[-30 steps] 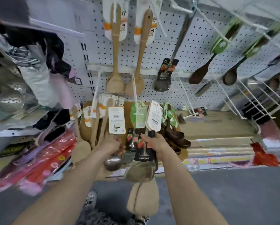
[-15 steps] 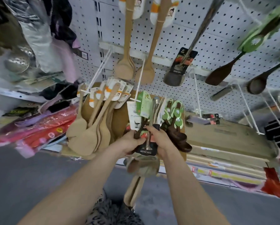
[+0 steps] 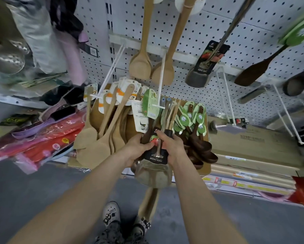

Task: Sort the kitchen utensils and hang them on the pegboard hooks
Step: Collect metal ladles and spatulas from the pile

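Note:
My left hand (image 3: 134, 150) and my right hand (image 3: 171, 146) both grip a steel spatula with a black label card (image 3: 155, 155); its blade (image 3: 153, 175) hangs below my hands. The spatula's handle runs up into a bunch of packaged utensils on a white hook (image 3: 161, 81). Wooden spatulas (image 3: 102, 134) hang on the hook to the left. To the right hang dark wooden spoons with green tags (image 3: 195, 131). The white pegboard (image 3: 191, 20) carries two long wooden spatulas (image 3: 142, 55), another steel spatula (image 3: 203, 67) and dark spoons (image 3: 257, 69) higher up.
Bare white hooks (image 3: 225, 95) stick out at the right of the pegboard. Metal strainers (image 3: 6, 60) and hanging cloth fill the left. Red and pink packets (image 3: 42, 138) lie on a low shelf at left, cardboard boxes (image 3: 250, 147) at right. My shoes (image 3: 112, 213) stand on grey floor.
My left hand let go of the ladle at the left and came to the black-carded spatula beside my right hand. The view shifted closer to the hooks and lower.

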{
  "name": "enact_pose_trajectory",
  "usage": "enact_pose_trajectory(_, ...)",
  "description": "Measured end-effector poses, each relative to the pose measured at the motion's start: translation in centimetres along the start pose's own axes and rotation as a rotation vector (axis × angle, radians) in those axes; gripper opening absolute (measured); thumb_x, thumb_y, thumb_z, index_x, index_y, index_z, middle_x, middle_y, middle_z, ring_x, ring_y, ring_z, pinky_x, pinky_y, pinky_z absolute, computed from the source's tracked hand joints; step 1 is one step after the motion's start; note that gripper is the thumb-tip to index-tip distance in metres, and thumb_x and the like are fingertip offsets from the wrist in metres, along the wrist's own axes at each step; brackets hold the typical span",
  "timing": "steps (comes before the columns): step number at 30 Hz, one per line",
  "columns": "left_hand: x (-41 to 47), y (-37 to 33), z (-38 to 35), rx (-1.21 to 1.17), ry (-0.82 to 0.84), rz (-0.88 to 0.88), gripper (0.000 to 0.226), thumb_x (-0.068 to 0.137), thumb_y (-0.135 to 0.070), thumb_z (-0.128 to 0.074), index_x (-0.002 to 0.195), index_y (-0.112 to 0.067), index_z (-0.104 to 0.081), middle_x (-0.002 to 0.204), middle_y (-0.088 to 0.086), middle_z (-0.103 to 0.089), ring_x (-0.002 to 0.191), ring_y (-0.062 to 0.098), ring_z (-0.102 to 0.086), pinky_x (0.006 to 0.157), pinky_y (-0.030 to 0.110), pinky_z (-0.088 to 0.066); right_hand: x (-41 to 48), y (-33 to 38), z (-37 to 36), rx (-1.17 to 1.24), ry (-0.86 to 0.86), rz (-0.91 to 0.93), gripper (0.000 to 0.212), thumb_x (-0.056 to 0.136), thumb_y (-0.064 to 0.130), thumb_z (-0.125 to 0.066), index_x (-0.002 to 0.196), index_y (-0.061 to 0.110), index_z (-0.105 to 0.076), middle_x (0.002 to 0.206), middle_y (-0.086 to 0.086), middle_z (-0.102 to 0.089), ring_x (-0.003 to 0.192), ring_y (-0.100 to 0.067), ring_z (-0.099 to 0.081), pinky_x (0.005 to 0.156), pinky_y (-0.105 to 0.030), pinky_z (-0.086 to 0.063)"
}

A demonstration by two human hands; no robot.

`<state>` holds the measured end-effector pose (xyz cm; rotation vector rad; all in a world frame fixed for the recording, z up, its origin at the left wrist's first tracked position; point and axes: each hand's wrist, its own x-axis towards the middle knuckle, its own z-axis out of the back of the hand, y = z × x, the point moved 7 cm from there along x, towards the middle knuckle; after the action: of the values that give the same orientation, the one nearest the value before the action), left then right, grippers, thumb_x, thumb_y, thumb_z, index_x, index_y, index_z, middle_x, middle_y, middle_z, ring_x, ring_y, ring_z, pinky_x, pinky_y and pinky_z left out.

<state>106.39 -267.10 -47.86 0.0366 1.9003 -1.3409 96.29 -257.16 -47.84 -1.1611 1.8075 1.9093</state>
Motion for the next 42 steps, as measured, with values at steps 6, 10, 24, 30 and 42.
enact_pose_trajectory(6, 0.9, -0.5, 0.8, 0.011, -0.020, -0.017, 0.037, 0.085, -0.007, -0.074, 0.117, -0.010, -0.058, 0.109, 0.011, -0.070, 0.099, 0.026, -0.069, 0.088, 0.041, -0.056, 0.8, 0.3, -0.7, 0.038, 0.061, -0.037, 0.041, 0.090, 0.028, -0.072, 0.118, -0.002, -0.064, 0.102, -0.022, -0.073, 0.076, -0.031, -0.071, 0.075, -0.050, -0.060)
enact_pose_trajectory(10, 1.5, -0.8, 1.1, -0.041, -0.086, -0.026, 0.038, 0.081, -0.016, -0.078, 0.114, -0.012, -0.059, 0.107, 0.009, -0.071, 0.097, 0.024, -0.069, 0.090, 0.043, -0.056, 1.7, 0.9, -0.3, 0.004, 0.055, -0.042, 0.031, 0.091, 0.028, -0.070, 0.109, 0.003, -0.065, 0.089, -0.015, -0.076, 0.073, -0.027, -0.073, 0.075, -0.045, -0.060)
enact_pose_trajectory(24, 2.9, -1.6, 5.0, 0.088, -0.307, -0.017, 0.020, 0.096, -0.026, -0.061, 0.113, -0.017, -0.057, 0.117, 0.009, -0.067, 0.104, 0.028, -0.064, 0.096, 0.046, -0.052, 4.5, 3.4, 3.5, -0.244, -0.093, 0.046, 0.029, 0.079, 0.015, -0.083, 0.095, 0.002, -0.063, 0.078, -0.011, -0.059, 0.050, -0.014, -0.046, 0.039, -0.024, -0.037)
enact_pose_trajectory(30, 3.2, -3.3, 6.4, 0.346, -0.345, -0.073, 0.030, 0.096, -0.027, -0.059, 0.120, -0.010, -0.057, 0.117, 0.010, -0.065, 0.108, 0.030, -0.061, 0.098, 0.044, -0.049, 8.2, 3.6, 4.7, -0.516, -0.216, 0.058, 0.038, 0.077, 0.024, -0.086, 0.097, -0.001, -0.067, 0.075, -0.012, -0.062, 0.053, -0.019, -0.049, 0.053, -0.032, -0.043)
enact_pose_trajectory(42, 2.9, -3.4, 6.3, 0.312, -0.293, -0.089, 0.018, 0.098, -0.024, -0.057, 0.113, -0.013, -0.054, 0.112, 0.007, -0.062, 0.105, 0.026, -0.059, 0.094, 0.039, -0.049, 8.4, 4.3, 0.9, -0.286, -0.096, 0.074, 0.017, 0.092, 0.017, -0.070, 0.084, 0.012, -0.057, 0.070, -0.006, -0.057, 0.048, -0.012, -0.042, 0.035, -0.018, -0.031)
